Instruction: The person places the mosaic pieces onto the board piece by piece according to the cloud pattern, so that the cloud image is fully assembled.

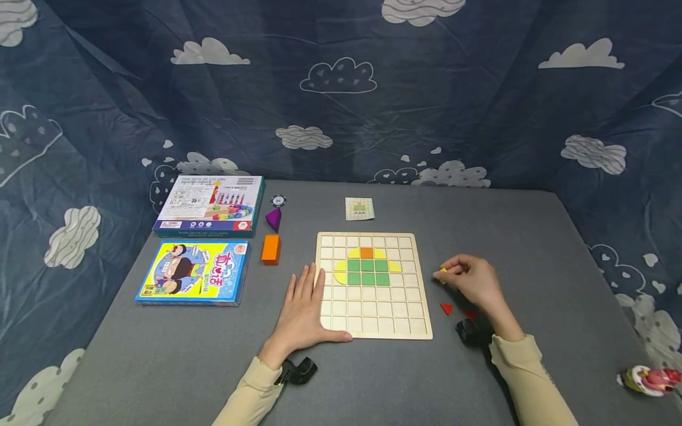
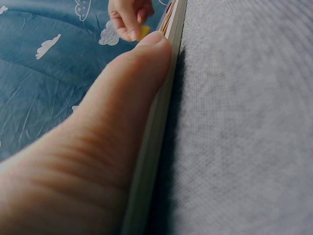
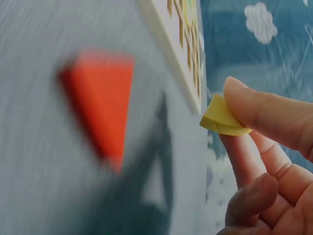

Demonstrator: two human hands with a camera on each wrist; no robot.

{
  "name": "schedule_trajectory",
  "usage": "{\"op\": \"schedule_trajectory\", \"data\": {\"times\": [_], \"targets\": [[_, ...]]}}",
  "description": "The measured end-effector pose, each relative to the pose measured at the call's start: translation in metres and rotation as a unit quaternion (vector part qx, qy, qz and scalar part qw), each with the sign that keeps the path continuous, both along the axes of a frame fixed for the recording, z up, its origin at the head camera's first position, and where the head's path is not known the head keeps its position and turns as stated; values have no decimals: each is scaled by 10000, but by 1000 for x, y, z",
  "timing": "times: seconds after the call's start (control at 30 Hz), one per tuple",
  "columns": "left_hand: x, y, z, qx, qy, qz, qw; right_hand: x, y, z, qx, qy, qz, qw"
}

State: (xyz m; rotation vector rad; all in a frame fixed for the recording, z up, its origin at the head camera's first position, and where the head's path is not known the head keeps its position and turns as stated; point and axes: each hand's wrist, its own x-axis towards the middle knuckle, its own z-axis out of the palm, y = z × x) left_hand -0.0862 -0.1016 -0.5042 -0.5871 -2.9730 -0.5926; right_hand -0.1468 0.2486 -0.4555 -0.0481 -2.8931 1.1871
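Note:
A square wooden grid board [image 1: 370, 325] lies on the table, with green squares [image 1: 367, 265], one orange square [image 1: 366, 253] and yellow rounded pieces [image 1: 340, 277] in its upper cells. My left hand [image 1: 301, 310] rests at the board's left side, fingers straight, its thumb along the near edge. Right of the board, my right hand [image 1: 474, 281] pinches a small yellow quarter-round piece [image 3: 220, 115] between thumb and fingertips, raised over the table. Below that hand lie two red triangular pieces, one [image 1: 446, 309] in plain sight and the other [image 1: 470, 315] partly covered by the wrist camera.
Beyond the board sits a small pattern card [image 1: 359, 209]. To the left are two boxes, one white and purple [image 1: 208, 201], one blue and yellow [image 1: 194, 272], beside an orange block [image 1: 270, 249], a purple piece [image 1: 274, 219] and a chip [image 1: 278, 201]. A figurine [image 1: 647, 380] stands far right.

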Motion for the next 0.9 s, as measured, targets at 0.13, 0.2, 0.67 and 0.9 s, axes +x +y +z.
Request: {"op": "schedule_trajectory", "data": {"times": [0.13,0.2,0.67,0.9], "targets": [[0,0,0,6,-74,28,10000,-4,-20,2,-179,-30,275,9995],[0,0,0,-5,-88,35,10000,-6,-29,2,-333,-89,356,9988],[-1,0,0,-45,-135,16,9999,-9,-59,-4,-903,-925,510,9903],[-1,0,-1,-40,-113,18,9999,-9,-62,-6,-800,-896,671,9905]]}}
